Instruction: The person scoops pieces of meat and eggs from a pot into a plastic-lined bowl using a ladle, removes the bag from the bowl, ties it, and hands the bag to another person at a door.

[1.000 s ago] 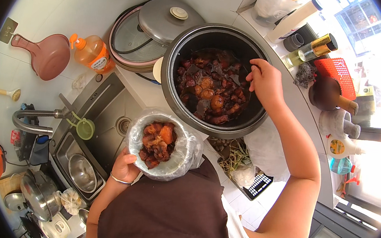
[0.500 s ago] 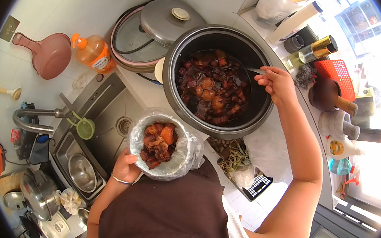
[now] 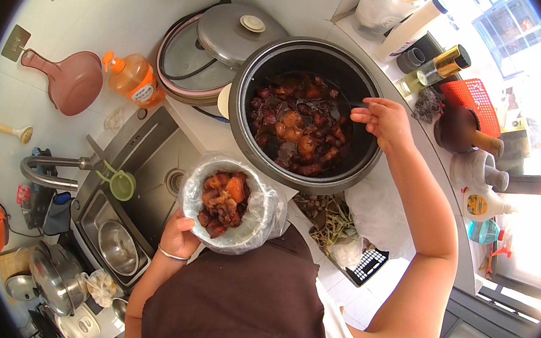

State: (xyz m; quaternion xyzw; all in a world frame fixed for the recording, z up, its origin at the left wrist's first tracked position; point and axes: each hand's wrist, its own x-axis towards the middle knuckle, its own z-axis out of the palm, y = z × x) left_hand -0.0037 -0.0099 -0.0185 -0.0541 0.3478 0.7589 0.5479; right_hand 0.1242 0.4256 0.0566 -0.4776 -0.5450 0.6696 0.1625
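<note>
Fingers [image 3: 363, 118] of R hand [image 3: 389, 124] prob. pinch utensil [image 3: 353, 103] (hard to see) over pot [image 3: 241, 111]; L hand [image 3: 179, 236] grips bowl [image 3: 253, 216], approx. upright, prob. vs. spills.

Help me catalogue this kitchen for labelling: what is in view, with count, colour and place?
Deep round pot: 1, dark grey, upper centre
Glossy stewed chunks: many, dark brown, in the pot
Lined round bowl: 1, whitish, lower centre
Cooked pieces: several, reddish brown, in that bowl
Domed lid: 1, grey, upper centre
Plastic pump bottle: 1, orange, beside sink
Round handled scoop: 1, brownish pink, left wall
Metal sink: 1, grey, left
Curved metal tap: 1, silver, left
Round metal basin: 1, silver, in sink
Perforated basket: 1, red, right
Cloth apron: 1, brown, bottom
Left hand: 1, bare, holding lined bowl
Right hand: 1, bare, pot's right side, grip unclear
</note>
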